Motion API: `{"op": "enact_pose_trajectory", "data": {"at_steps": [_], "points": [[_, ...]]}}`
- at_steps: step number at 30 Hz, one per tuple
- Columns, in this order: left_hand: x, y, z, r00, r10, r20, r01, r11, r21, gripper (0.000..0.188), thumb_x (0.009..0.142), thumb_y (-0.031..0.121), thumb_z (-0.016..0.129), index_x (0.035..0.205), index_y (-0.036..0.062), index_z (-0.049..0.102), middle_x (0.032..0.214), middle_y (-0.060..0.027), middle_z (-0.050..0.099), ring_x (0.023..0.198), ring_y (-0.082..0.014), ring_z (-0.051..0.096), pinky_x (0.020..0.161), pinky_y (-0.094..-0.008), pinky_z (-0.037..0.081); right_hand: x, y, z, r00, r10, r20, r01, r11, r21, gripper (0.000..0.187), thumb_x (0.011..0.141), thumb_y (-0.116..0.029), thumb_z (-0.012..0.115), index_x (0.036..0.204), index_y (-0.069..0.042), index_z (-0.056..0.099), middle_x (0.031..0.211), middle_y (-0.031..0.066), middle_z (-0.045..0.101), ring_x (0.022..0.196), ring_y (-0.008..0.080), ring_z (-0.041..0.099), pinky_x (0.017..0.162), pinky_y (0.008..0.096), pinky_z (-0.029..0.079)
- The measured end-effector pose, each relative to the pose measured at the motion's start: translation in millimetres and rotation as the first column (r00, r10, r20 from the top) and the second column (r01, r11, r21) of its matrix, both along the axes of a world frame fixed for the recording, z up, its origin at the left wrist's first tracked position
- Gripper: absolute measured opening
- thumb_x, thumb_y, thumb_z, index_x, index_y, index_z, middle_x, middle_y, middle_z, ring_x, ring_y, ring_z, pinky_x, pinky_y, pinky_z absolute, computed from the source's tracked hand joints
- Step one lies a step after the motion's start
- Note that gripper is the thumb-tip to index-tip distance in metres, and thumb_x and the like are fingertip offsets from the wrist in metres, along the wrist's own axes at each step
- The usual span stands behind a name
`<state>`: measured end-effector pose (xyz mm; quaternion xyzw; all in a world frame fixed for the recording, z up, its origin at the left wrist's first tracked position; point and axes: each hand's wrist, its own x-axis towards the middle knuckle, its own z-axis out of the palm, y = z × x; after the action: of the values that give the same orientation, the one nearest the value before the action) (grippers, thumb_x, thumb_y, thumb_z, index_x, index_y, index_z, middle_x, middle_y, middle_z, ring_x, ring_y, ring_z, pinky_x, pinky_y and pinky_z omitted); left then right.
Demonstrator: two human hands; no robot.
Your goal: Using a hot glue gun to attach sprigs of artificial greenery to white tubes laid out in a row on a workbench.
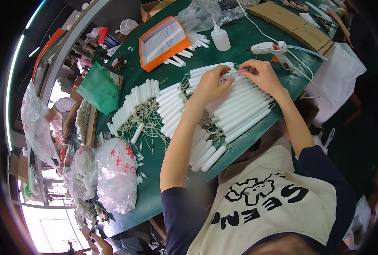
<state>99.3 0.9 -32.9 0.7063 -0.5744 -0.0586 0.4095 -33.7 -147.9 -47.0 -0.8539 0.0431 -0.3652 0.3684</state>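
My left hand [214,86] is curled over the top of a row of white candle-like tubes [244,112], with thumb and fingertips drawn together at the tubes' far ends. Beside it, my right hand [261,75] is bent in a pinch, its fingertips almost meeting the left ones. Whatever small piece they hold is hidden by the fingers. Thin pale wires [148,117] trail from the ends of the tubes. More such tubes lie in a slanting row [170,108] left of my left forearm, and a loose single tube [137,133] rests on the wires.
Beyond the tubes stand a white squeeze bottle [220,38] and an orange-edged box [163,42]. A glue gun [274,51] with its cord lies at the right, near flat cardboard [295,27]. Plastic bags [117,174] and a green bag [99,88] sit left. Other people are beyond the table.
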Motion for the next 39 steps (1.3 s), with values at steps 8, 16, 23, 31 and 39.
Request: {"op": "enact_pose_trajectory", "data": {"at_steps": [8, 16, 23, 31, 39], "points": [[4, 6, 6, 0.992, -0.036, 0.122, 0.021, 0.993, 0.119, 0.024, 0.083, 0.010, 0.058, 0.103, -0.0026, 0.061, 0.096, -0.0180, 0.065, 0.087, -0.0268, 0.063, 0.078, -0.0319, 0.047, -4, -3, 1, 0.997, 0.028, -0.076, -0.027, 0.999, 0.017, 0.017, 0.075, -0.007, 0.069, 0.090, -0.001, 0.064, 0.080, 0.0061, 0.065, 0.060, 0.0104, 0.057, 0.056, 0.0227, 0.046], [-2, 1, 8, 0.987, -0.065, 0.146, 0.052, 0.994, 0.096, 0.024, 0.082, 0.008, 0.059, 0.104, -0.0032, 0.060, 0.094, -0.0176, 0.065, 0.084, -0.0263, 0.063, 0.076, -0.0315, 0.047, -1, -3, 2, 0.995, 0.100, -0.022, -0.101, 0.995, -0.018, 0.015, 0.077, -0.007, 0.067, 0.089, 0.000, 0.063, 0.079, 0.0083, 0.065, 0.063, 0.0143, 0.060, 0.058, 0.0248, 0.047], [-5, -2, 8, 0.990, -0.072, 0.120, 0.067, 0.997, 0.047, 0.025, 0.081, 0.005, 0.059, 0.104, -0.0029, 0.061, 0.086, -0.0187, 0.064, 0.070, -0.0259, 0.059, 0.069, -0.0308, 0.046, 0, -6, -3, 0.991, 0.116, 0.060, -0.109, 0.987, -0.116, 0.014, 0.076, -0.009, 0.066, 0.083, 0.002, 0.060, 0.074, 0.0124, 0.062, 0.065, 0.0248, 0.060, 0.059, 0.0302, 0.046], [-10, -3, 7, 0.982, -0.041, 0.187, 0.034, 0.999, 0.040, 0.023, 0.077, 0.003, 0.060, 0.099, 0.0010, 0.064, 0.082, -0.0185, 0.064, 0.070, -0.0299, 0.062, 0.066, -0.0313, 0.047, 0, -2, 9, 0.992, 0.103, -0.074, -0.121, 0.944, -0.306, 0.007, 0.075, -0.004, 0.063, 0.076, 0.002, 0.059, 0.073, 0.0141, 0.062, 0.069, 0.0316, 0.060, 0.062, 0.0331, 0.048], [-15, -12, -1, 0.982, 0.003, 0.190, 0.024, 0.990, -0.139, 0.013, 0.071, 0.005, 0.062, 0.083, 0.0048, 0.067, 0.072, -0.0155, 0.063, 0.066, -0.0319, 0.061, 0.059, -0.0365, 0.047, 5, 14, 4, 0.991, -0.063, -0.117, 0.091, 0.961, 0.259, 0.007, 0.079, -0.003, 0.062, 0.078, 0.003, 0.061, 0.063, 0.0084, 0.062, 0.052, 0.0113, 0.057, 0.047, 0.0243, 0.043]]}}
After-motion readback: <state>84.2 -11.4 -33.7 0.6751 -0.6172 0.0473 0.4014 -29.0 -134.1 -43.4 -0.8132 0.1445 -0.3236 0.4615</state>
